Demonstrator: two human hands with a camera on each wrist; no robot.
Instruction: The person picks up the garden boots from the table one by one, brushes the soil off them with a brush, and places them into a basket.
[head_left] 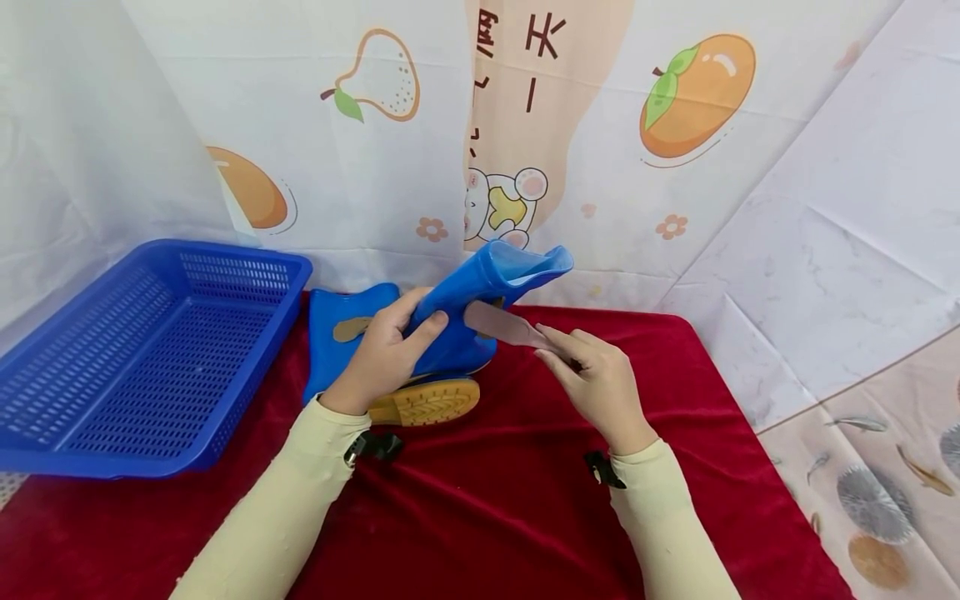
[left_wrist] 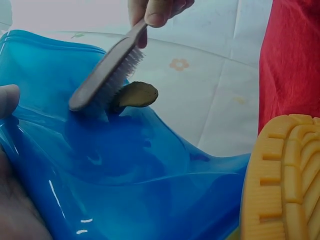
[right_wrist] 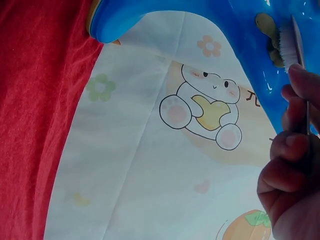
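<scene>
A blue rain boot (head_left: 450, 329) is tilted up in my left hand (head_left: 393, 346), its opening toward the upper right. The thumb lies on the near side of the boot's shaft. My right hand (head_left: 596, 379) grips the handle of a scrub brush (head_left: 506, 325) with white bristles. In the left wrist view, the brush (left_wrist: 107, 72) lies against the boot shaft, bristles beside a brown patch (left_wrist: 137, 95). The right wrist view shows the bristles next to that brown patch (right_wrist: 267, 27) too. A second blue boot (head_left: 330, 333), also brown-patched, lies behind my left hand.
A blue plastic basket (head_left: 288, 292) stands on the left of the red cloth (head_left: 480, 517). A yellow ridged boot sole (head_left: 438, 402) shows below the held boot. Behind the table hangs a white curtain (head_left: 315, 192) printed with fruit.
</scene>
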